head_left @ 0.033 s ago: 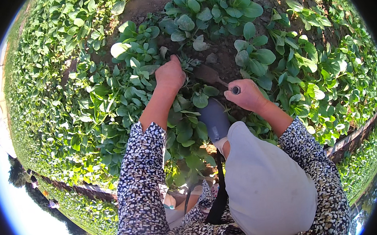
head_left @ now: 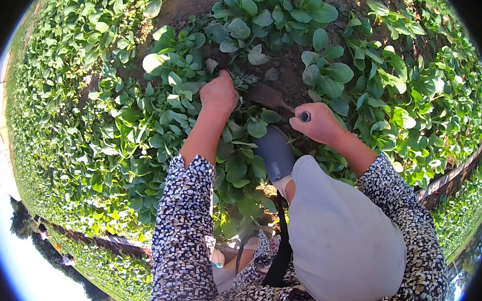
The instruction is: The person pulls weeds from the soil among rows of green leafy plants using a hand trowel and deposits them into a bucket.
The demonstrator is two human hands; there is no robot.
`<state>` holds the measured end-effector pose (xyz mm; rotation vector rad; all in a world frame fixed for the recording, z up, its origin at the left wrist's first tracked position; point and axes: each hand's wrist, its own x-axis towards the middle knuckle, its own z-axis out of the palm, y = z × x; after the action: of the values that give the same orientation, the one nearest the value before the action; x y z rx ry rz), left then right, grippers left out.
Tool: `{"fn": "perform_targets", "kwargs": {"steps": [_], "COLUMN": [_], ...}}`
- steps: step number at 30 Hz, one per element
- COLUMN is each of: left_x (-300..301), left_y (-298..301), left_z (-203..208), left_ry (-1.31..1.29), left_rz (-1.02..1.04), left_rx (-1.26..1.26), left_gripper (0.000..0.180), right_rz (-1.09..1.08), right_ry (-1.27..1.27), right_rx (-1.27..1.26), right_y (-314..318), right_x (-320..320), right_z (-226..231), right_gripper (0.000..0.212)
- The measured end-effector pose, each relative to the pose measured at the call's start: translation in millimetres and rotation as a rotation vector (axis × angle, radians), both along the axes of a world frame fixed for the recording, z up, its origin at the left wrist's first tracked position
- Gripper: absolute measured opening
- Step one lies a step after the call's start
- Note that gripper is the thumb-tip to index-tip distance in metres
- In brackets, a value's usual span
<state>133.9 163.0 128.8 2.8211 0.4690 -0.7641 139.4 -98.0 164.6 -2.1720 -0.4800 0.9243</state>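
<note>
My right hand [head_left: 318, 122] is closed around the handle of a small garden trowel [head_left: 267, 96], and the round handle end shows at the fist. The dark, soil-stained blade points left, low against the ground. Just left of its tip, my left hand [head_left: 219, 95] reaches down with fingers curled shut on a leafy plant [head_left: 241, 80] with narrow grey-green leaves. The fingertips are partly hidden among the leaves, so the exact grip does not show. Dark bare soil [head_left: 288, 70] lies beyond the blade.
Broad-leaved green plants [head_left: 304, 12] stand ahead, with dense greenery [head_left: 85, 134] spreading left and more on the right [head_left: 416, 115]. My grey shoe [head_left: 273, 153] rests among leaves behind the trowel. A pale cap [head_left: 341, 241] covers the lower middle. A low brown edging [head_left: 455, 171] runs at the right.
Both hands and the trowel appear very slightly farther right, as do the nearby plants. The grips look the same.
</note>
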Motion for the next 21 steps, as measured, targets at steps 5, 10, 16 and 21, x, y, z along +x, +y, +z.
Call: {"fn": "perform_targets", "kwargs": {"steps": [5,10,16,21], "left_x": [-4.7,-14.9,-44.4,-11.9], "left_y": [2.1,-4.7,36.1,26.9], "left_z": [-8.1,11.3,5.7,7.1], "left_ry": [-0.059,-0.039,-0.399,-0.622], "left_rz": [-0.064,-0.028,0.337,0.474], "left_rx": [-0.016,-0.068,-0.632,-0.798], "left_gripper": [0.020,0.023,0.037,0.042], "right_rz": [-0.088,-0.319,-0.335,-0.218], "right_ry": [-0.113,0.114,0.132,-0.046], "right_rx": [0.097,0.239,0.257,0.143], "right_y": [22.1,27.8,4.0,19.6], "right_x": [-17.7,-27.7,-33.7,-26.1], "right_z": [-5.8,-25.6,-24.1,-21.7], "right_gripper": [0.026,0.025,0.025,0.027]}}
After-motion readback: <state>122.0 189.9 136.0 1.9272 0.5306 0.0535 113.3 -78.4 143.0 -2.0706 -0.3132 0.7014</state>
